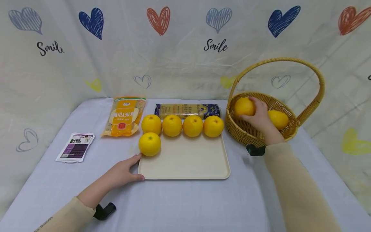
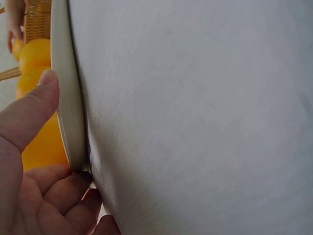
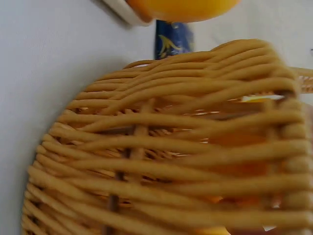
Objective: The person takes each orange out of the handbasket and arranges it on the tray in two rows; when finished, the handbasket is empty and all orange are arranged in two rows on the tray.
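Observation:
Inside the wicker basket (image 1: 239, 134), my right hand (image 1: 260, 118) grips an orange (image 1: 242, 107) near the left rim. Another orange (image 1: 279, 120) lies to the right of that hand. My left hand (image 1: 123, 173) holds the near left corner of the cream tray (image 1: 188, 162); in the left wrist view its thumb (image 2: 39, 105) lies along the rim and the other fingers bend at the corner. Several oranges (image 1: 172, 125) line the tray's far edge, and one orange (image 1: 149, 144) sits in front at its left side. Basket weave (image 3: 161, 147) blocks the right wrist view of my hand.
Behind the tray lies a long gold and blue packet (image 1: 185, 110). An orange and clear food bag (image 1: 123, 116) stands to the left, with a flat white and purple pouch (image 1: 76, 147) nearer me. The basket's tall handle (image 1: 278, 60) arches above my right hand.

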`<action>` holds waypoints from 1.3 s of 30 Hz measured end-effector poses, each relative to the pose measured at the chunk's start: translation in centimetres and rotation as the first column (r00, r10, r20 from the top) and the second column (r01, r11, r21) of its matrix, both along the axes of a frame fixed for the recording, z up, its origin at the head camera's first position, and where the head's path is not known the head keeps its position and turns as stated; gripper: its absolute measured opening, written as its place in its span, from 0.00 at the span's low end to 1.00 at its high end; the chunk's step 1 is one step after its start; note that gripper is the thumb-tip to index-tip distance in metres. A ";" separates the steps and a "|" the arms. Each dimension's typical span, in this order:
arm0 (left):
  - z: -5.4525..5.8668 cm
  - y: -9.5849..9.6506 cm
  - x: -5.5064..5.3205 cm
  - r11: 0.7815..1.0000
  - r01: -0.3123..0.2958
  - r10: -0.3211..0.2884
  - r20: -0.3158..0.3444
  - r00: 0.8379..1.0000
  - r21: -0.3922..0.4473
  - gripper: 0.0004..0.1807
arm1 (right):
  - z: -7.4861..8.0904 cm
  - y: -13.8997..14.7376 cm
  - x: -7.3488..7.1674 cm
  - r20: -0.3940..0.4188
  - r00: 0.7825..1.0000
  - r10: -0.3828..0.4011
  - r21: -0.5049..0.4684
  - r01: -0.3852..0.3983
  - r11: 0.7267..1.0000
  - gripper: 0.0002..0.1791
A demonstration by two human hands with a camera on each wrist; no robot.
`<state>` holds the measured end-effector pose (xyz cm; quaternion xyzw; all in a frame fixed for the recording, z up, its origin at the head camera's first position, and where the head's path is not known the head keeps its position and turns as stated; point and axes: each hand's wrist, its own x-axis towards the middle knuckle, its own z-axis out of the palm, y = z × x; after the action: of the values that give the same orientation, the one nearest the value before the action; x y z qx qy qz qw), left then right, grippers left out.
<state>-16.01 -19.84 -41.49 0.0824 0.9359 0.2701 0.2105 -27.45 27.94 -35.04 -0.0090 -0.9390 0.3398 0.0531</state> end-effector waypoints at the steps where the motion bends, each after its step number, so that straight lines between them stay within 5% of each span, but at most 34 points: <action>1: 0.0 0.0 0.0 1.000 0.001 -0.001 0.000 1.000 -0.002 0.55 | 0.2 0.0 0.3 -0.014 1.000 -0.010 -0.007 0.010 1.000 0.45; 10: 0.1 0.0 0.0 1.000 0.011 -0.011 0.001 1.000 -0.006 0.55 | 0.4 -0.5 2.0 -0.081 0.995 -0.057 -0.022 0.055 0.998 0.54; 17: 0.0 0.0 -0.1 1.000 -0.001 0.001 0.008 1.000 -0.012 0.55 | 0.4 -0.8 2.8 -0.136 0.987 -0.083 -0.154 0.062 0.986 0.49; 30: 0.0 0.0 -0.1 1.000 0.011 -0.011 0.002 1.000 -0.011 0.55 | 0.4 -2.1 3.6 -0.185 0.981 -0.055 -0.351 -0.014 0.936 0.49; 39: -0.3 -0.1 -0.2 1.000 0.003 -0.003 -0.001 1.000 -0.011 0.56 | 0.6 -3.5 4.2 -0.249 0.968 0.010 -0.349 -0.099 0.932 0.48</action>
<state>-16.19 -19.90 -41.81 0.0828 0.9374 0.2646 0.2108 -23.20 24.48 -34.48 0.0494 -0.8475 0.5051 0.1555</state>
